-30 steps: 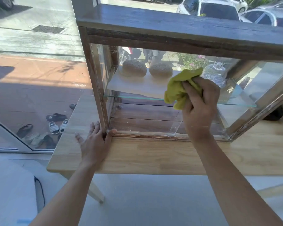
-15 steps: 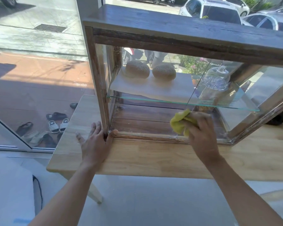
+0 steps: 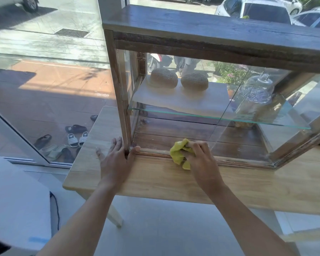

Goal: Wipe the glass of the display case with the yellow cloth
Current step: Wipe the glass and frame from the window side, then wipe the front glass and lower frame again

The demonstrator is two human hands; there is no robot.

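The yellow cloth (image 3: pixel 178 154) sits bunched in my right hand (image 3: pixel 199 159), fingers curled tight around it, pressed low on the display case (image 3: pixel 211 43) glass at its bottom rail — my left hand (image 3: pixel 116 159) lies flat and spread against the case's corner post on the wooden table (image 3: pixel 248 185).

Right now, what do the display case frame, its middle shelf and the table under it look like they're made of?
Display case frame: dark stained wood, worn; grain shows on top, and pale scuffs along the lower rail.
Middle shelf: clear glass; see-through, with a greenish cut edge.
Table: light wood, smooth, probably sealed; pale grain, faint sheen.
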